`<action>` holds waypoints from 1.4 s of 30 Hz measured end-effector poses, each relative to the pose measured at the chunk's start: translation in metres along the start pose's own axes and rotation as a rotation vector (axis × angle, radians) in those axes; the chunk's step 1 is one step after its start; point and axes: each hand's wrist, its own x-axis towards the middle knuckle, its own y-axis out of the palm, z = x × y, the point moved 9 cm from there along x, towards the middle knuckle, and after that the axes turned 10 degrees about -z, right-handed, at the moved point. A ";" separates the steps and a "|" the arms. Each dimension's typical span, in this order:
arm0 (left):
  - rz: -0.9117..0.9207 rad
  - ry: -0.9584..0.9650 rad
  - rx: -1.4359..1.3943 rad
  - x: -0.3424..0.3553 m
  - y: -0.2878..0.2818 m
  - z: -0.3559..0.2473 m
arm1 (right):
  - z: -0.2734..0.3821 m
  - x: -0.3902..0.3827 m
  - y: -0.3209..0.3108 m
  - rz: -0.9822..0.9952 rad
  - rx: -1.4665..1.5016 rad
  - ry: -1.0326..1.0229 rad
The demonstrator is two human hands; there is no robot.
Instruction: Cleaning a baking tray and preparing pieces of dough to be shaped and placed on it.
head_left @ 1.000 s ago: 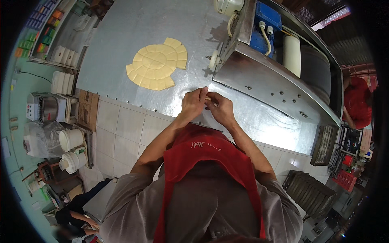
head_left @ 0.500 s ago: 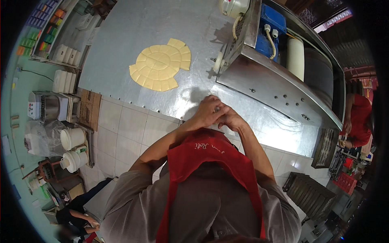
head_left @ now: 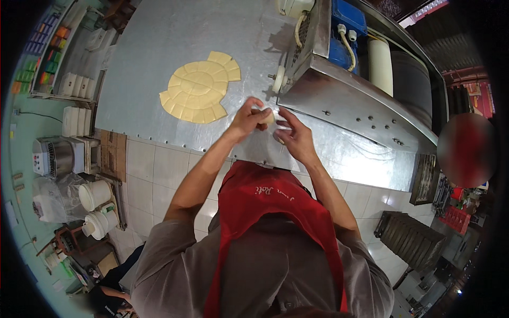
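My left hand (head_left: 245,120) is closed on a small pale piece of dough (head_left: 268,117) over the steel table (head_left: 135,63), near its front edge. Just right of it, my right hand (head_left: 293,135) has its fingers apart and curved beside that piece, with the thumb lower; whether its fingertips touch the dough is unclear. Beyond my hands, to the left, a flat pale yellow dough sheet (head_left: 195,90) lies on the steel, scored or cut into several segments, with notched edges.
A steel machine (head_left: 344,93) with a blue motor and rollers occupies the table's right side. Shelves (head_left: 74,58), a mixer (head_left: 53,156) and white buckets (head_left: 95,199) line the left. A blurred person in red (head_left: 465,148) is at far right, another person (head_left: 108,294) at lower left.
My hands have moved up and away from me over the table and drawn slightly apart. My right hand's fingers have spread, and the small dough piece shows more clearly between the hands.
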 end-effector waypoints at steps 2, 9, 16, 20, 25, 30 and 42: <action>-0.034 0.028 0.068 -0.013 0.003 0.001 | 0.009 0.007 0.022 0.087 -0.141 0.024; -0.348 0.322 0.582 -0.027 0.001 -0.022 | 0.005 0.003 0.039 0.064 0.123 0.089; -0.373 0.497 0.630 0.033 -0.022 -0.032 | 0.003 -0.032 0.035 0.919 0.667 0.622; -0.492 0.665 1.201 0.083 -0.063 -0.076 | 0.015 -0.028 0.030 0.614 0.406 0.341; -0.215 0.232 0.910 0.090 -0.057 -0.053 | -0.051 -0.008 0.003 0.244 -0.006 0.398; 0.132 0.042 0.155 0.024 0.002 0.025 | -0.013 0.010 0.012 0.069 -0.033 0.148; -0.473 0.563 0.645 -0.064 0.038 -0.024 | -0.027 -0.014 0.013 0.310 0.467 0.453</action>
